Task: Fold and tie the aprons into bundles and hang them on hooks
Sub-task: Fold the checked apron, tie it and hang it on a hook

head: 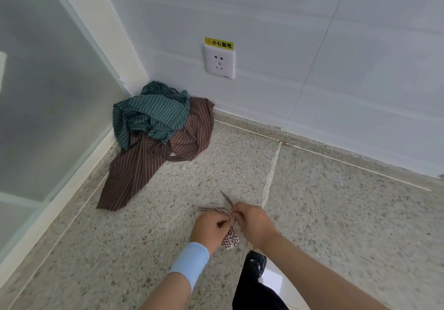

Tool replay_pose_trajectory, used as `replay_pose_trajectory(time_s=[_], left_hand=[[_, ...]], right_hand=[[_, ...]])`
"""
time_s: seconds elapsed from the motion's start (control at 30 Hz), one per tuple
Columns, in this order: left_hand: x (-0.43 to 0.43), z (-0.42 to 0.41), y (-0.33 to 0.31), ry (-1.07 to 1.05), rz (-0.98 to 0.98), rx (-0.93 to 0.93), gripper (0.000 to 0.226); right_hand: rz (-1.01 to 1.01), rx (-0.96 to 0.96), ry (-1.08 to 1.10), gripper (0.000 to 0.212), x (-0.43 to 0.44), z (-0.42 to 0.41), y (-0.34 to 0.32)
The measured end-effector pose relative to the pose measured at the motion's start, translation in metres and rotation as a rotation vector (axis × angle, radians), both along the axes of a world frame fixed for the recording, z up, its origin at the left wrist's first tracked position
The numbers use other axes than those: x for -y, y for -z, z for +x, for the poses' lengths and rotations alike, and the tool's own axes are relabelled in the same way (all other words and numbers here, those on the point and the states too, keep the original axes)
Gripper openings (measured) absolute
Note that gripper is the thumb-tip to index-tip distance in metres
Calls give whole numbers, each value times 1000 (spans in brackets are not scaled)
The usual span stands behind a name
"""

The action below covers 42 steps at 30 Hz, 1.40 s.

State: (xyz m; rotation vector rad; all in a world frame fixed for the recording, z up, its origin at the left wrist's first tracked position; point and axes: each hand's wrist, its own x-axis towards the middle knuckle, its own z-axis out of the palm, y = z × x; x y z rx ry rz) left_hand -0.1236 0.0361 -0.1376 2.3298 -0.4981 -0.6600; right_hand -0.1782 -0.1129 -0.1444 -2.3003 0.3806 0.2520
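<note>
Left hand point(208, 230) and right hand point(255, 223) are both pinching the straps at the knot of the checked apron bundle point(231, 237), fingers curled tight, one strap end point(227, 198) poking out past them. The bundle is sitting on the speckled stone surface point(336, 213) between the hands. A green striped apron point(149, 115) is lying crumpled on a brown striped apron point(141, 165) in the back corner, well apart, with the wall socket point(219, 62) above right

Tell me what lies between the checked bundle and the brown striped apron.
Nothing: the head view shows only bare speckled countertop between the checked bundle, pinched by the left hand and right hand, and the brown striped apron.
</note>
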Motion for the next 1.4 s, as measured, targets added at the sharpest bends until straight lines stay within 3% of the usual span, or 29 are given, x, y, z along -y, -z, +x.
replay_pose_trajectory(time_s=[0.07,0.17,0.33,0.43,0.6,0.7,0.87,0.97,1.1,1.17,1.27,1.4], left_hand=[[-2,-6,-3,-53,-11,18,16],[-7,-11,1,2,-2,8,38],[-8,-11,1,159,4,71,16],[-9,-9,0,115,-33,3,16],[-12,-3,1,194,-24,-66,20],[-13,1,-1,211,7,-148,17],[-8,1,-10,79,4,-275,20],[-12,-2,-12,-23,-30,-243,13],[-18,-6,-7,-81,-78,-208,19],[-21,-7,-5,-26,-59,-90,16],[-27,-1,-4,20,0,47,21],[-30,11,-10,-5,66,-56,17]], right_hand=[[78,-127,139,16,-3,1,-2],[174,-277,240,16,-5,2,-5],[70,-355,18,30,-1,-1,-22],[88,-330,-15,38,1,-2,-26],[99,-404,-116,29,5,-1,-30],[230,-469,-128,16,7,4,-36],[461,-550,43,28,2,11,-35],[502,-533,112,23,1,12,-35],[430,-444,73,28,-2,13,-34],[402,-413,68,31,-2,14,-34],[369,-423,41,19,2,14,-33],[317,-386,13,23,8,18,-28]])
